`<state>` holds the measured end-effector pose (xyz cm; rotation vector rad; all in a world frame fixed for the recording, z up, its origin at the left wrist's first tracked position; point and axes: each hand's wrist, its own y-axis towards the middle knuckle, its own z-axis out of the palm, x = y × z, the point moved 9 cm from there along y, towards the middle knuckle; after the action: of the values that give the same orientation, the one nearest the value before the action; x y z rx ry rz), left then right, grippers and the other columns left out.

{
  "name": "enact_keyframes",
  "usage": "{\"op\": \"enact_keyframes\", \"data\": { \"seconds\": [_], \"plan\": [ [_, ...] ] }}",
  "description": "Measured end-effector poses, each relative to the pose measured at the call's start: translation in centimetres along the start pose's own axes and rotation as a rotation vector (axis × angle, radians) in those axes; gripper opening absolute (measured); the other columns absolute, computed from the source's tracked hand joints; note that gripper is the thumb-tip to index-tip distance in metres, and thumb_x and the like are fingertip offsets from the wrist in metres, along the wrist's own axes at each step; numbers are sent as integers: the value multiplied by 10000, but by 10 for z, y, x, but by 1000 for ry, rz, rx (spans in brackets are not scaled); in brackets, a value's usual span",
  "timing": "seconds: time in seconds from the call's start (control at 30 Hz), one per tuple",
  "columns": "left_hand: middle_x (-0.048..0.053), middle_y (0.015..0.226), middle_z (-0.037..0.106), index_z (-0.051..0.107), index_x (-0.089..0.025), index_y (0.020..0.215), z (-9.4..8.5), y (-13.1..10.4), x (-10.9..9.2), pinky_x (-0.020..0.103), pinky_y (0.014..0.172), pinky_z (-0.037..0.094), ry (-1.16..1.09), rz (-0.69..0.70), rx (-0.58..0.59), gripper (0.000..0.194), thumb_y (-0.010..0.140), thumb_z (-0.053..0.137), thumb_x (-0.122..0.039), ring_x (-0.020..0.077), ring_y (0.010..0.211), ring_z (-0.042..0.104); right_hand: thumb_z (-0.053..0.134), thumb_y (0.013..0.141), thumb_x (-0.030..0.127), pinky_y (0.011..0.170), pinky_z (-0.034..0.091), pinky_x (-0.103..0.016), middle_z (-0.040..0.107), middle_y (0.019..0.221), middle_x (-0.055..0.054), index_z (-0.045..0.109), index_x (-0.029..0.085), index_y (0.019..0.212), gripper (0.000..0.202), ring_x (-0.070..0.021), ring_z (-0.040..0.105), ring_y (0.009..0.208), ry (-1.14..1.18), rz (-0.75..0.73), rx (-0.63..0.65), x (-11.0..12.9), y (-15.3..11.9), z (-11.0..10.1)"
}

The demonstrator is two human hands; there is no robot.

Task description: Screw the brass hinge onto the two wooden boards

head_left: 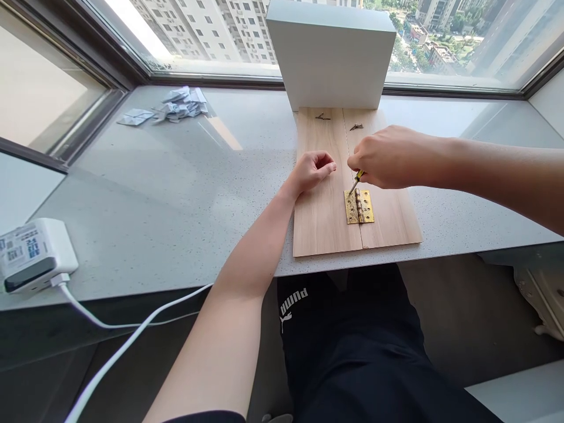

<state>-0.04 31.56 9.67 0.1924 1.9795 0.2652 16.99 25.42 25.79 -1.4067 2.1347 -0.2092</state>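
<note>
My right hand (381, 157) is closed round the yellow and black handle of a screwdriver (355, 182). Its shaft slants down, with the tip at the upper left part of a brass butt hinge (352, 210). The hinge lies flat and opened out across the seam between two light wooden boards, the left board (324, 223) and the right board (390, 220). On the left board rests my left hand (314, 171), fingers curled and thumb against them, nothing visible in it. Small screws lie higher up, some on the left board (322, 117), some on the right (356, 127).
A white box (332, 59) stands at the boards' far end against the window. Several small paper-like packets (183, 106) are heaped at the back left of the speckled white sill (176, 200). A white power adapter (37, 252) with a cable (118, 352) sits at the left.
</note>
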Motion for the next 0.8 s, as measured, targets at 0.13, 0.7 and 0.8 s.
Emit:
{"op": "enact_keyframes", "data": {
  "seconds": [0.13,0.7,0.8],
  "plan": [
    [65,862,771,776,-240,872,0,0,-4,377,719,514,9,6,14,225,921,830,-453,233,788,647,521,1226,128,736,408,-408,804,1104,-110,846,141,1241,326,-232,677,898,-54,5,12,2,-2,4],
    [41,808,668,710,-240,818,3,3,-1,379,679,422,-82,42,31,233,888,820,-434,190,719,556,347,1155,-116,816,407,-438,736,1059,-56,782,102,1312,511,-212,614,885,-393,-347,-9,31,2,-7],
    [41,809,675,695,-246,798,3,4,1,375,689,418,-103,45,23,216,854,828,-407,194,728,571,277,1139,-144,886,416,-463,755,1134,-65,801,84,1326,601,-228,633,994,-355,-415,-8,35,5,-6]
  ]
}}
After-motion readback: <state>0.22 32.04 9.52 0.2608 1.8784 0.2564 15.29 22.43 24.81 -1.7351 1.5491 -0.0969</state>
